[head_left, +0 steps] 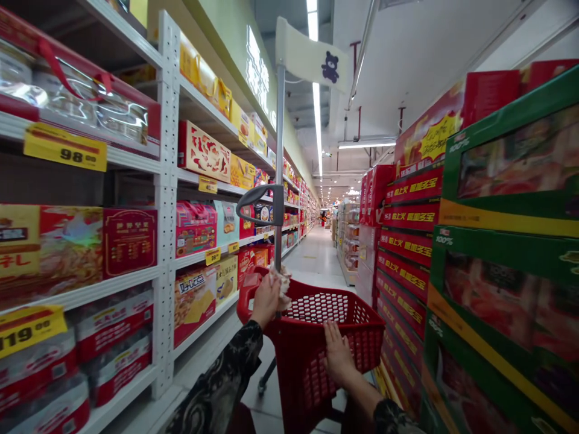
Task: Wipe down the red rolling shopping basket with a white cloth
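A red plastic shopping cart with a perforated basket stands right in front of me. From its left side rises a grey metal pole with a grey loop handle partway up and a pale flag bearing a dark bear on top. My left hand is closed on a crumpled whitish cloth against the pole's lower end, just above the cart's rim. Laid over the near rim and side of the basket, my right hand has its fingers stretched out and holds nothing.
White shelving with boxed goods and yellow price tags lines the left. Close on the right are stacked red cartons and green boxes. A pale floor aisle runs ahead between them, with a distant person.
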`<action>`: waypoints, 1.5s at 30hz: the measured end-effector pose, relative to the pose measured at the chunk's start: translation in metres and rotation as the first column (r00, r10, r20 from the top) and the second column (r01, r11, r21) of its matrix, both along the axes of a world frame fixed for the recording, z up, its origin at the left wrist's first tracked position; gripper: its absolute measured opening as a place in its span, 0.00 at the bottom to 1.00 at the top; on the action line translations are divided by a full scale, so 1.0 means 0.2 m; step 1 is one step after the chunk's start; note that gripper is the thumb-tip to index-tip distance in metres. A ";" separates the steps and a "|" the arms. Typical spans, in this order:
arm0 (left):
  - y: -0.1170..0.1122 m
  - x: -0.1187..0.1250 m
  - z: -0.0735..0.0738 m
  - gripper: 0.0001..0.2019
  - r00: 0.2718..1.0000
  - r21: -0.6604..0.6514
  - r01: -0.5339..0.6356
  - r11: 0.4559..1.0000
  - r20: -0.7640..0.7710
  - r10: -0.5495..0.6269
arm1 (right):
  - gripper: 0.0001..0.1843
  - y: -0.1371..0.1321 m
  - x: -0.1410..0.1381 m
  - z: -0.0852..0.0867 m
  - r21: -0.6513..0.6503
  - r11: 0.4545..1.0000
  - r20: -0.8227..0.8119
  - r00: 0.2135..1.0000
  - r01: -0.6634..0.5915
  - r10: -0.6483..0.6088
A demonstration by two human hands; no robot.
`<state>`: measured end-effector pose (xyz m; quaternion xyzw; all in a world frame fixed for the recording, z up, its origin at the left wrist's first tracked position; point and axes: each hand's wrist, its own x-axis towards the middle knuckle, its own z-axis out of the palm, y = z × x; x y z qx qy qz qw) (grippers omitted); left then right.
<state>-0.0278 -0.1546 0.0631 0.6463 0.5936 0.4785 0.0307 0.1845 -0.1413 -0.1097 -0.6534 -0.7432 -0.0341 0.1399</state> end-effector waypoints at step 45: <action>-0.09 0.20 -0.12 0.14 0.803 -0.219 0.265 0.939 -0.489 -0.341 | 0.25 -0.16 -0.14 0.51 0.729 0.639 -0.344 0.677 -0.244 0.651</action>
